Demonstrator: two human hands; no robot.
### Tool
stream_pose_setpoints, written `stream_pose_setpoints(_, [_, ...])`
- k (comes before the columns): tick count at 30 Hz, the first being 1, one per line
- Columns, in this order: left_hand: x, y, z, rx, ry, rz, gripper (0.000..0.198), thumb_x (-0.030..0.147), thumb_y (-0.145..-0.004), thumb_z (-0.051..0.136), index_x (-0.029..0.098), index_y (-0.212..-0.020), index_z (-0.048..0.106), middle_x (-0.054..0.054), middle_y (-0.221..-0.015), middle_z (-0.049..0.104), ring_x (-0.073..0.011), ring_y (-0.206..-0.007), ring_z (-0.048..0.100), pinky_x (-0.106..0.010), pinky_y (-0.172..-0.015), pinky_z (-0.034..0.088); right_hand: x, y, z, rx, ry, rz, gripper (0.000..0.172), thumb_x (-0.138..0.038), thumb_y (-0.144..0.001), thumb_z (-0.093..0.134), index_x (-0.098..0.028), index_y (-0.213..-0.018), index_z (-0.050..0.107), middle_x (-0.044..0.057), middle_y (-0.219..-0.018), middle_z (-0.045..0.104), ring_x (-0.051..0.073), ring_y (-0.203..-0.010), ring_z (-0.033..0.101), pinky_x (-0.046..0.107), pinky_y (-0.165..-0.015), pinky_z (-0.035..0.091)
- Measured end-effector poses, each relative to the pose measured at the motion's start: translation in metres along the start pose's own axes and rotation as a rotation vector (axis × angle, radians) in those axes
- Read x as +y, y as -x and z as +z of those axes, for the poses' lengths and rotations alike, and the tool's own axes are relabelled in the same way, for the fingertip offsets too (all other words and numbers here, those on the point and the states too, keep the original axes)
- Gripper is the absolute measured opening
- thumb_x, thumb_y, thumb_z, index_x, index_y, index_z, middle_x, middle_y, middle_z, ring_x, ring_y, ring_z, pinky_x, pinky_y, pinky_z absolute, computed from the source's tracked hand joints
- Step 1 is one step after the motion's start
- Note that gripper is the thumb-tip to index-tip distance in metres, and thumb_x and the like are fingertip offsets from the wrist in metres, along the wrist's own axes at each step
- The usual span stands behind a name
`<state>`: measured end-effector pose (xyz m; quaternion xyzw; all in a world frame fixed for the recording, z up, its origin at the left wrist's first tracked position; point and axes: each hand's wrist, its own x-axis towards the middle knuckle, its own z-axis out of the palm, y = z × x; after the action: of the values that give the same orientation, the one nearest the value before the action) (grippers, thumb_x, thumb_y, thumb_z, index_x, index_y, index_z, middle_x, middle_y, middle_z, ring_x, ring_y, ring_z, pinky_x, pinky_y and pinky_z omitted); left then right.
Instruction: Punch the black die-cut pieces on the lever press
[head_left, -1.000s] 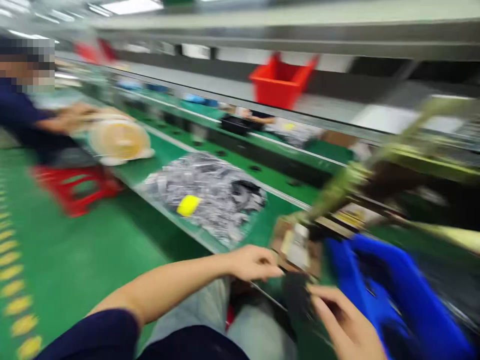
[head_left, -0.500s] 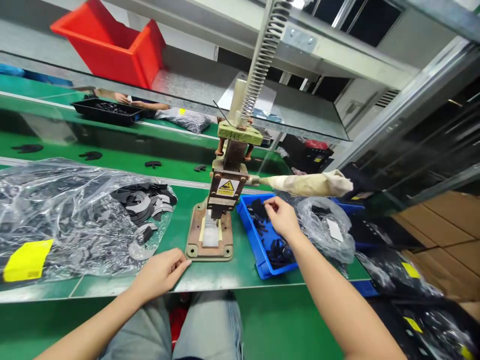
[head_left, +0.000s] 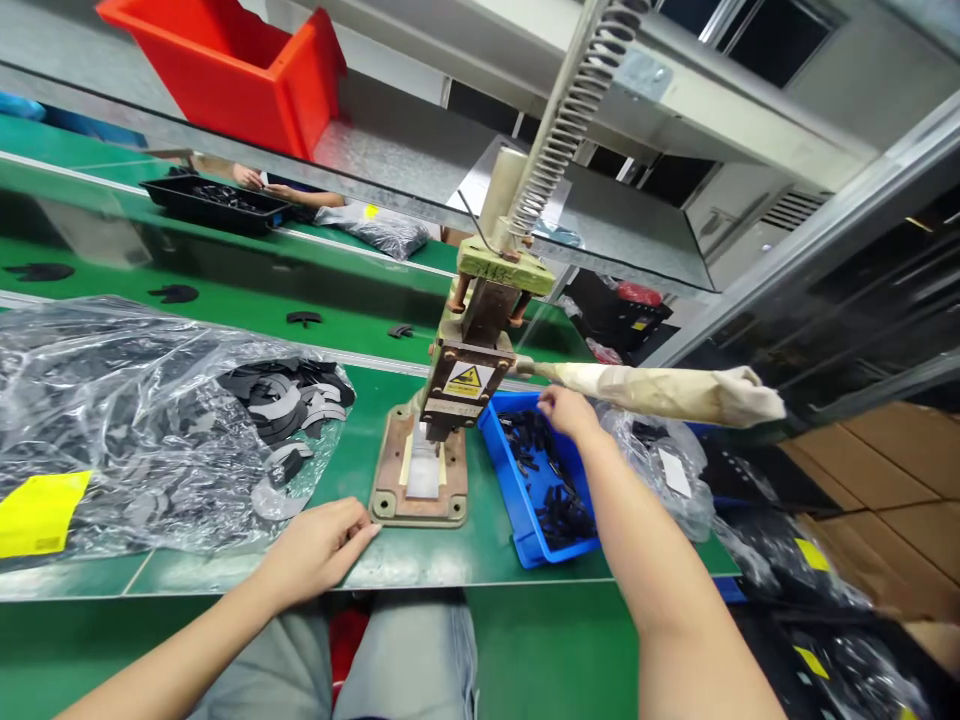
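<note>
My left hand (head_left: 322,543) rests on the front of the green table beside the press base, thumb a little apart from the fingers, with nothing seen in it. My right hand (head_left: 568,410) is over the far right part of a blue tray (head_left: 517,505), its fingers pinched together; what they hold, if anything, is hidden. Small black parts (head_left: 562,515) lie loose in the tray. Between my hands stands a hand press (head_left: 465,385) with a warning label, its metal plate (head_left: 423,475) bare. The press's cloth-wrapped lever (head_left: 667,390) reaches out above my right hand.
A clear plastic bag (head_left: 150,440) of curved black and grey pieces lies at left. Another bag (head_left: 667,465) sits right of the tray. Several dark pieces (head_left: 175,293) lie on the green strip behind. A red bin (head_left: 277,90) stands on the shelf; another person's hands (head_left: 262,183) show beyond.
My right hand has moved slightly away from me, toward the tray's far end. The flat black piece seen at its fingertips earlier is out of sight. My left hand has stayed put.
</note>
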<state>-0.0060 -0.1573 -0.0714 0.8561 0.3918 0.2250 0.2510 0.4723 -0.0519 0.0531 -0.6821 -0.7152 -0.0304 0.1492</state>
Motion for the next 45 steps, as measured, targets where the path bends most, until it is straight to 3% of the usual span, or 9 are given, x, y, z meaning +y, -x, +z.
stream_pose_setpoints(3, [0.001, 0.000, -0.001, 0.013, 0.004, 0.017, 0.032, 0.041, -0.107, 0.051, 0.022, -0.084, 0.060, 0.000, -0.078, 0.064, -0.0163, -0.072, 0.063, -0.028, -0.067, 0.043, -0.006, 0.038, 0.020, -0.298, 0.014, 0.045, 0.044, -0.046, -0.095, 0.069, -0.019, -0.129, 0.064, 0.009, -0.130, 0.067, 0.021, -0.113, 0.068, 0.044, -0.099, 0.060])
stream_pose_setpoints(8, [0.003, 0.001, -0.003, 0.032, 0.018, 0.025, 0.031, 0.040, -0.107, 0.052, 0.022, -0.082, 0.059, 0.000, -0.080, 0.065, -0.0163, -0.074, 0.063, -0.028, -0.069, 0.042, -0.035, 0.076, 0.040, -0.461, 0.021, 0.011, 0.081, -0.036, -0.076, 0.085, -0.022, -0.149, 0.054, 0.015, -0.145, 0.060, 0.027, -0.133, 0.060, 0.040, -0.116, 0.049])
stream_pose_setpoints(16, [0.010, 0.001, -0.008, 0.054, -0.013, 0.017, 0.027, 0.040, -0.106, 0.052, 0.023, -0.088, 0.063, -0.001, -0.082, 0.066, -0.0187, -0.080, 0.064, -0.030, -0.073, 0.043, -0.044, 0.082, 0.031, -0.515, 0.070, 0.001, 0.027, -0.022, -0.093, 0.056, -0.019, -0.115, 0.070, 0.012, -0.113, 0.071, 0.022, -0.105, 0.070, 0.034, -0.099, 0.050])
stream_pose_setpoints(19, [0.010, 0.001, -0.009, 0.051, -0.008, 0.008, 0.027, 0.041, -0.106, 0.052, 0.023, -0.089, 0.063, -0.001, -0.083, 0.067, -0.0188, -0.081, 0.064, -0.031, -0.074, 0.044, -0.039, 0.087, 0.026, -0.499, 0.070, 0.022, 0.026, -0.021, -0.093, 0.055, -0.020, -0.116, 0.067, 0.011, -0.115, 0.072, 0.021, -0.105, 0.070, 0.032, -0.096, 0.051])
stream_pose_setpoints(24, [0.009, 0.002, -0.008, 0.058, 0.005, 0.012, 0.028, 0.041, -0.106, 0.052, 0.023, -0.088, 0.063, -0.001, -0.081, 0.067, -0.0186, -0.079, 0.064, -0.030, -0.072, 0.044, -0.043, 0.096, 0.028, -0.526, 0.071, 0.042, 0.052, -0.031, -0.084, 0.073, -0.016, -0.133, 0.061, 0.015, -0.127, 0.072, 0.024, -0.117, 0.069, 0.033, -0.102, 0.051])
stream_pose_setpoints(27, [0.009, 0.003, -0.007, 0.066, -0.007, 0.017, 0.028, 0.041, -0.106, 0.053, 0.023, -0.087, 0.063, -0.001, -0.081, 0.067, -0.0187, -0.079, 0.064, -0.030, -0.072, 0.044, -0.051, 0.098, 0.031, -0.548, 0.078, 0.049, 0.041, -0.029, -0.089, 0.065, -0.021, -0.129, 0.065, 0.014, -0.123, 0.076, 0.025, -0.114, 0.072, 0.035, -0.101, 0.052])
stream_pose_setpoints(38, [0.006, 0.005, -0.009, 0.049, 0.079, -0.053, 0.035, 0.047, -0.106, 0.051, 0.022, -0.086, 0.065, -0.001, -0.082, 0.068, -0.0156, -0.073, 0.063, -0.028, -0.068, 0.046, -0.042, 0.117, -0.001, -0.284, 0.028, 0.152, 0.038, -0.041, -0.101, 0.047, -0.024, -0.120, 0.075, 0.012, -0.127, 0.077, 0.029, -0.121, 0.072, 0.044, -0.111, 0.052])
stream_pose_setpoints(42, [0.009, 0.000, -0.015, 0.141, 0.135, -0.029, 0.033, 0.045, -0.105, 0.053, 0.021, -0.085, 0.066, -0.001, -0.079, 0.066, -0.0156, -0.072, 0.062, -0.028, -0.066, 0.048, -0.052, 0.136, -0.016, -0.093, -0.075, 0.152, 0.046, -0.036, -0.103, 0.042, -0.020, -0.141, 0.063, 0.014, -0.139, 0.071, 0.028, -0.131, 0.068, 0.047, -0.118, 0.051])
stream_pose_setpoints(45, [0.027, -0.006, -0.024, 0.220, 0.189, 0.001, 0.026, 0.040, -0.104, 0.056, 0.021, -0.091, 0.068, -0.001, -0.082, 0.066, -0.0155, -0.075, 0.062, -0.028, -0.069, 0.050, -0.086, 0.152, -0.018, 0.014, -0.192, 0.114, 0.052, -0.036, -0.104, 0.044, -0.023, -0.154, 0.044, 0.010, -0.132, 0.075, 0.023, -0.125, 0.072, 0.045, -0.112, 0.057])
